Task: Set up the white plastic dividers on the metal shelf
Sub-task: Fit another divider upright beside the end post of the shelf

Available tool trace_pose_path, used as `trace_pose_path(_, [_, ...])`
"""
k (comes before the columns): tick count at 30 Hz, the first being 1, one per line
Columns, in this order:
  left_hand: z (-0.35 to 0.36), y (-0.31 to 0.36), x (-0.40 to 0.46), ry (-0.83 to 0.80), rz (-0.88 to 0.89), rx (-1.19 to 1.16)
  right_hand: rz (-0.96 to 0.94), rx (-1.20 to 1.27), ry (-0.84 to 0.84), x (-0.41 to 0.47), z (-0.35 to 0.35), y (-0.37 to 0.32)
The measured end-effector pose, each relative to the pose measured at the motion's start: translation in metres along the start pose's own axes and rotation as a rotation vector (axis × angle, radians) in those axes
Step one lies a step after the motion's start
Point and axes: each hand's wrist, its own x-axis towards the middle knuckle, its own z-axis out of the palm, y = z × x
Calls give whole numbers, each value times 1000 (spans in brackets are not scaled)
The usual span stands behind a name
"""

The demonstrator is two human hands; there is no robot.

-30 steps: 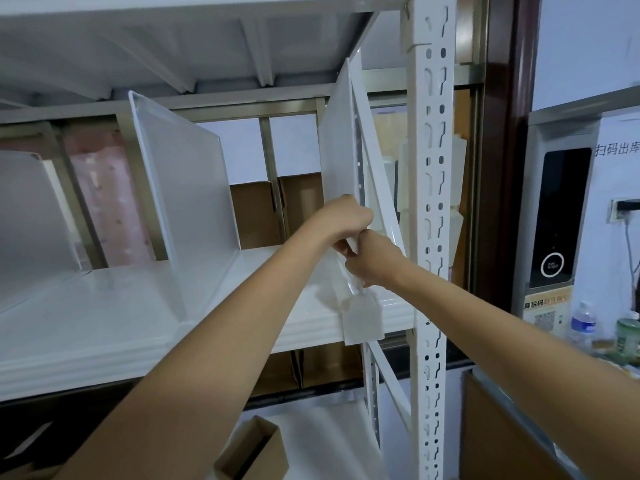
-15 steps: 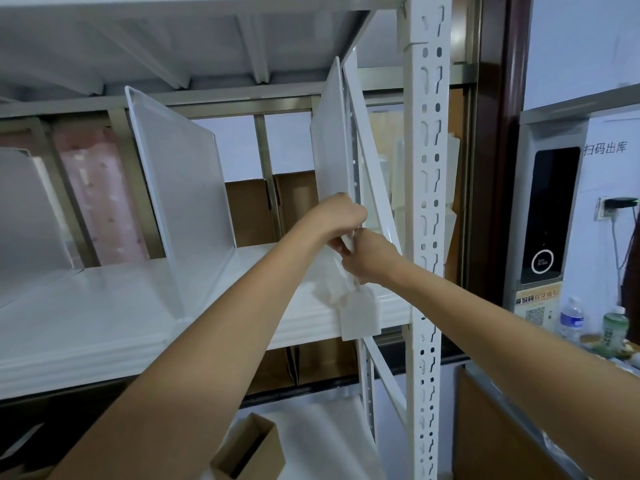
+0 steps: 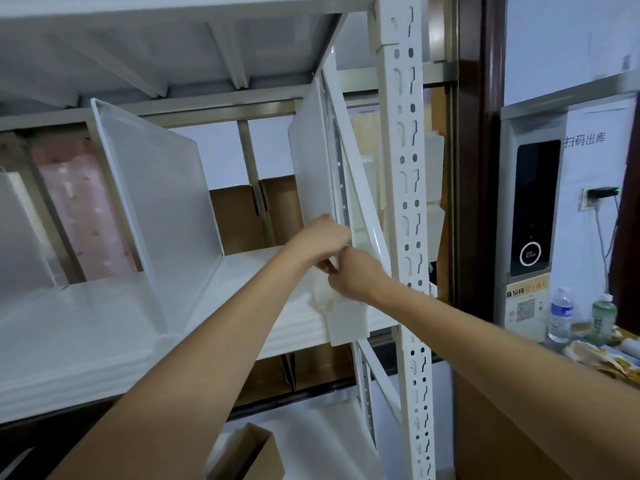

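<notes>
A white plastic divider (image 3: 310,161) stands upright at the right end of the white metal shelf (image 3: 86,334), close to the perforated corner post (image 3: 408,216). My left hand (image 3: 323,242) and my right hand (image 3: 356,275) both pinch its front edge just above the shelf's lip. Its front clip (image 3: 346,322) hangs over the shelf edge. A second divider (image 3: 156,209) stands upright mid-shelf, and a third divider (image 3: 20,237) shows at the far left.
Cardboard boxes (image 3: 256,216) sit behind the shelf, and an open box (image 3: 249,455) lies on the lower level. To the right are a wall-mounted scanner panel (image 3: 531,216), two bottles (image 3: 561,315) and clutter on a counter.
The view has shifted slightly; my hands stay pinched on the right divider's front edge, which has barely moved.
</notes>
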Motion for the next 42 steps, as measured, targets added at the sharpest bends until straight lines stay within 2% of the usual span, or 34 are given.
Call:
trace_pose_path(13, [-6, -9, 8, -78, 12, -19, -33, -34, 23, 2, 6, 9])
trace_pose_path(15, [-16, -16, 8, -252, 37, -97, -29, -46, -40, 1, 3, 11])
trace_pose_path(17, [-36, -30, 9, -505, 60, -311, -34, -13, -81, 4, -1, 17])
trace_pose_path(19, [-54, -50, 25, -604, 1, -537, -28, 69, -124, 5, -6, 19])
trace_pose_path(21, [-58, -65, 44, -517, -78, -633, -60, 53, -158, 8, -7, 18])
trace_pose_path(26, [-17, -89, 100, -10, -260, -717, -135, -6, -174, 12, -5, 21])
trace_pose_path(28, [2, -93, 120, 80, -301, -771, -155, 10, -174, 14, -4, 25])
trace_pose_path(30, [18, -93, 135, 62, -298, -841, -177, 19, -166, 15, -2, 28])
trace_pose_path(35, [38, -75, 136, -103, -123, -865, -222, -39, -89, 14, 4, 26])
trace_pose_path(38, [30, -75, 136, -132, -135, -750, -202, -25, -88, 16, 5, 26])
trace_pose_path(42, [5, -70, 142, -51, -194, -535, -208, -15, -78, 17, 7, 27])
